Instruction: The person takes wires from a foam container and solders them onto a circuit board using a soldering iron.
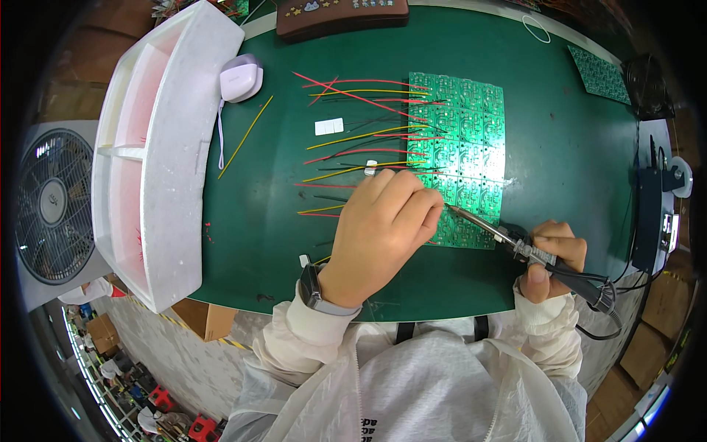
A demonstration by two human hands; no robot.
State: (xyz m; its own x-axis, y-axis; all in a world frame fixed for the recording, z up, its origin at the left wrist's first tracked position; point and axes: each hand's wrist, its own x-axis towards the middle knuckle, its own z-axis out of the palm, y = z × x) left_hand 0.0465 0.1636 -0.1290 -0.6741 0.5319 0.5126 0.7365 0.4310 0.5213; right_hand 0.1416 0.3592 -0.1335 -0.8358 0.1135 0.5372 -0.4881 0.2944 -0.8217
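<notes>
A green panel of circuit boards (460,110) lies on the green mat, with red, yellow and black wires (346,140) reaching leftward from its left edge. My right hand (556,258) grips a soldering iron (541,256), its tip pointing up and left at the panel. The tip ends right beside the fingers of my left hand (390,228). That hand is closed over the panel's lower left part, fingers curled together; what they pinch is hidden beneath them. White label-like pieces (329,127) lie among the wires, and a dark-banded watch (313,287) circles my left wrist.
At left stands a white foam box (173,147) with compartments, beside a pale purple case (241,79) and a loose yellow wire (245,138). A brown case (342,18) sits at the back. Another green board (600,74) and a dark device with cables (648,214) are at right.
</notes>
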